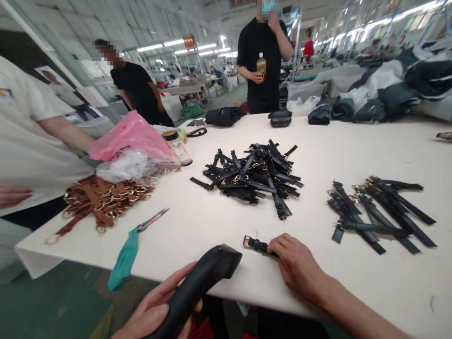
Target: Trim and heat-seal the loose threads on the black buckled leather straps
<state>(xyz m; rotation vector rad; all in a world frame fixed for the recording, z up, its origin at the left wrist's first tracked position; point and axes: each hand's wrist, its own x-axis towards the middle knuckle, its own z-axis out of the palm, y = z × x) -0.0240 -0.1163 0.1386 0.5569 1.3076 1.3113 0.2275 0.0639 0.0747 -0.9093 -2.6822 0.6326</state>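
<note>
My left hand [155, 306] is wrapped round a black handheld tool [201, 282] with a long curved grip and a blunt, angled head. Its exact kind is unclear. The head points toward a short black buckle strap [257, 245] at the near table edge. My right hand [294, 263] has its fingers closed on one end of that strap; the metal buckle sticks out to the left, and the rest is hidden under the hand. Beyond both hands lies a tangled pile of black straps [252, 176] with gold-coloured buckles. Further right is a smaller group of black straps [374, 216].
Brown straps with rings [106, 197] lie at the left under a pink plastic bag [123, 136], touched by a person in white. Pink-handled snips [151, 220] with teal cloth [125, 259] rest nearby. Across the white table [335, 146] a person in black holds a bottle [261, 68].
</note>
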